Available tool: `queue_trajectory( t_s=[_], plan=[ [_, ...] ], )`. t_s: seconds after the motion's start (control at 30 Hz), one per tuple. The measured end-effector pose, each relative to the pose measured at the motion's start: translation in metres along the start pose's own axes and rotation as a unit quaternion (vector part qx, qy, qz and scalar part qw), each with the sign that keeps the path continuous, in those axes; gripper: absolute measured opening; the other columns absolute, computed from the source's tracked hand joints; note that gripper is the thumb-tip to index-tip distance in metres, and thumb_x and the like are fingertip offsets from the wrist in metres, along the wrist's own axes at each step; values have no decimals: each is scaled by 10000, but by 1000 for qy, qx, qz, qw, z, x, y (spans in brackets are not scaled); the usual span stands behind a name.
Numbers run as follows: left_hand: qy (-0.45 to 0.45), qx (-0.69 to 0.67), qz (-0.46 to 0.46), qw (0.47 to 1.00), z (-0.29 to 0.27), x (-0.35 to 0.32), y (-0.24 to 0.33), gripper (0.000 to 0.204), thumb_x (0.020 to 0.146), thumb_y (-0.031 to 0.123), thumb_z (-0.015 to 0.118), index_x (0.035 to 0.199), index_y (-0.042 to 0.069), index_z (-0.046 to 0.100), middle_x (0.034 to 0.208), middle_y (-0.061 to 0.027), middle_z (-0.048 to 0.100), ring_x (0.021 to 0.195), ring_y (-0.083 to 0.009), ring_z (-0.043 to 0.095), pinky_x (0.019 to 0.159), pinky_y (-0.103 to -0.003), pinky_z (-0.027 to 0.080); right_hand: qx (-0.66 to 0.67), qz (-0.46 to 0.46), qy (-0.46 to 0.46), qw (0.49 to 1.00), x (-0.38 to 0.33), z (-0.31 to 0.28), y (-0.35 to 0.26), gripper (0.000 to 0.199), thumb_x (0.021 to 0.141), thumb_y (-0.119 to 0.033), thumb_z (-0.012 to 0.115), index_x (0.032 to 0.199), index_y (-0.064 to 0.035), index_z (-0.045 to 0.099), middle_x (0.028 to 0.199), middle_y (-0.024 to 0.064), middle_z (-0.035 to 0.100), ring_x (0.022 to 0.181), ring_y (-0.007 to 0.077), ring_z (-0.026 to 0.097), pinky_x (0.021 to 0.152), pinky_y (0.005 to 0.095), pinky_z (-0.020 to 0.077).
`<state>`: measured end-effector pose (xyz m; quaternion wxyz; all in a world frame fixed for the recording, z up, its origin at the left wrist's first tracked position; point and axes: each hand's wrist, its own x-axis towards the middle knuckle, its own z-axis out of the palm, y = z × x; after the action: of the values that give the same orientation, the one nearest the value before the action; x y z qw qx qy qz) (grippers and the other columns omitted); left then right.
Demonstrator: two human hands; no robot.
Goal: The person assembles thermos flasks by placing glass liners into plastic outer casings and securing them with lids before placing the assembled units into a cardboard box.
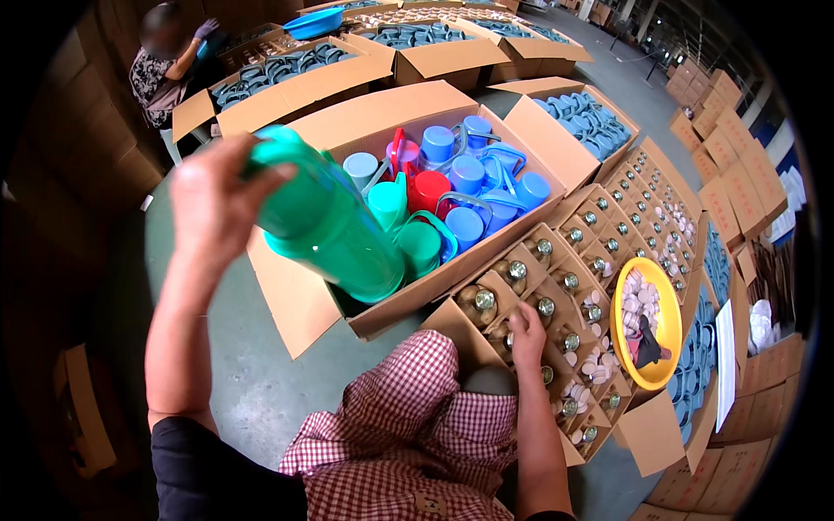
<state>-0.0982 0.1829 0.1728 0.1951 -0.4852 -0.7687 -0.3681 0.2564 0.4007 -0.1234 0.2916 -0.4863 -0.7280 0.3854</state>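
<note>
My left hand [213, 195] grips the upper end of a green thermos flask [334, 230]. The flask leans, its lower end inside the near left corner of a cardboard box [452, 286]. Beside it in that box are red thermos flasks [430, 193], several blue thermos flasks [467, 174] and other green ones [417, 247]. My right hand [527, 339] is over a divided carton [469, 343] of silvery-tipped glass liners [515, 276], at its near side. Its fingers are curled closed beside a liner; what they hold, if anything, is hidden.
On the divided carton stands a yellow basin [669, 339] with pale round pads and a dark item. More pads [599, 365] lie loose among the liners. Open boxes of grey-blue parts [586, 122] stand behind. A co-worker [165, 78] is at the far left. Stacked cartons [738, 156] line the right.
</note>
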Motion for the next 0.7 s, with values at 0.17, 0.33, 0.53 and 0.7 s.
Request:
queue_trajectory(
  t_s=[0.17,0.33,0.53,0.7],
  plan=[
    [39,-181,-108,977,-57,-12,17,208,798,220,701,810,22,641,637,11,550,560,-56,474,491,-220,372,389,77,-52,917,-1,4,-86,504,956,-351,443,1336,-23,403,1297,134,498,1186,270,480,986,390,378],
    [-107,-401,-335,846,-14,-91,12,240,817,161,652,993,-1,633,793,-53,617,627,-149,568,551,-296,502,419,33,72,904,16,-82,-106,462,902,-337,550,1224,-6,517,1059,120,620,879,206,618,774,325,493],
    [-575,-512,-319,552,56,-248,55,365,874,320,618,1023,-13,640,941,-121,663,814,-212,634,729,-327,511,-169,-21,22,985,11,-196,-165,339,763,-305,666,864,19,675,726,128,638,666,189,611,651,317,483],
    [-677,-574,90,451,81,-261,120,355,907,265,579,1171,28,561,1016,-67,635,936,-161,588,861,-306,453,-273,-92,-88,953,-14,-126,-152,358,763,-373,634,898,-46,688,785,169,649,711,314,628,663,394,486]
  ],
)
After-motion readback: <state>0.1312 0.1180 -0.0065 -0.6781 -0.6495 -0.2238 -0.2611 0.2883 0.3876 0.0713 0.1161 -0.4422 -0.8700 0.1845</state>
